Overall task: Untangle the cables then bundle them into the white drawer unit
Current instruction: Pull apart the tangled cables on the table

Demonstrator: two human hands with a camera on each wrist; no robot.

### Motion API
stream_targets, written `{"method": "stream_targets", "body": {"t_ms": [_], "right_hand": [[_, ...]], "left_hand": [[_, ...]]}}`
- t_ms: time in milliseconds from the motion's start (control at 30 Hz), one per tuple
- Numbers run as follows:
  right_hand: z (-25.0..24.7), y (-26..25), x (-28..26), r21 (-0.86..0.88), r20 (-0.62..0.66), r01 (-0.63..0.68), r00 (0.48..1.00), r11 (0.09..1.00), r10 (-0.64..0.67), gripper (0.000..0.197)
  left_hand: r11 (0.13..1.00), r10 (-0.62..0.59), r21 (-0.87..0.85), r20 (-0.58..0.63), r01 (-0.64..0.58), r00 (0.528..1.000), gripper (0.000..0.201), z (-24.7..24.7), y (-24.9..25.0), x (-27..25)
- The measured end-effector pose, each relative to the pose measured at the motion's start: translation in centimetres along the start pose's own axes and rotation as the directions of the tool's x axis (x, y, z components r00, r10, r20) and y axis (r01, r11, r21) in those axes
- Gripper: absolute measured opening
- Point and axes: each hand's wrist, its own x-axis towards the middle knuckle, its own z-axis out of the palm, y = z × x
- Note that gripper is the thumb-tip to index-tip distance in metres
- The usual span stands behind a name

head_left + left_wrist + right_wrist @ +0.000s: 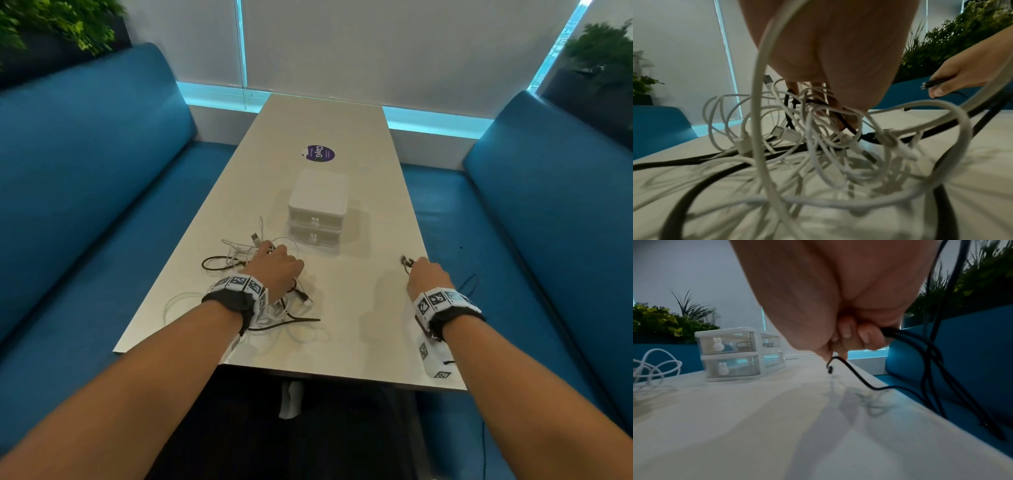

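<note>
On the table (359,308) the drawers (318,209) sit at centre. The cables (260,308) lie at their 7 o'clock under the left hand (274,270); the right hand (426,277) is at 4 o'clock, near the table's edge. A sticker (319,153) lies at 12.

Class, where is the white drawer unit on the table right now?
In the head view the white drawer unit stands mid-table, just beyond the tangled cables under the left hand, with the purple sticker behind it.
</note>
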Motion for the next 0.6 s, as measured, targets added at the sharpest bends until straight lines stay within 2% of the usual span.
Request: {"method": "stream_targets", "body": {"t_ms": [67, 133, 267, 367, 467, 600], "right_hand": [[0.4, -0.9, -0.2, 0.075, -0.053, 0.026, 0.998, 0.997, -0.022, 0.027], [0.8, -2.0, -0.3, 0.104, -0.054, 0.1, 0.994, 0.99, -0.095, 0.03], [1.7, -3.5, -0.7, 0.043, 0.066, 0.242, 0.967, 0.969, -0.245, 0.028], [2.2, -3.6, -1.0, 0.024, 0.113, 0.316, 0.942, 0.948, -0.317, 0.028], [2.3, -3.4, -1.4, 0.033, 0.069, 0.335, 0.939, 0.941, -0.337, 0.026], [2.3, -4.0, -1.7, 0.079, 0.089, 0.289, 0.951, 0.954, -0.295, 0.029]], "left_hand": [[0.999, -0.023, -0.048, 0.007, 0.023, 1.0, 0.018, -0.3, 0.3, 0.3], [0.993, -0.053, -0.105, 0.025, 0.056, 0.998, 0.027, -0.6, 0.5, 0.6], [0.995, -0.026, -0.09, 0.054, 0.031, 0.998, 0.027, -1.3, 0.5, 0.6], [0.999, 0.011, -0.049, 0.015, -0.01, 1.0, 0.019, -1.2, 0.8, 0.3], [0.998, 0.053, -0.021, 0.046, -0.052, 0.998, 0.017, -0.9, 1.2, 0.0], [0.998, 0.058, 0.036, 0.078, -0.061, 0.995, 0.025, -0.5, 1.8, 0.1]]}}
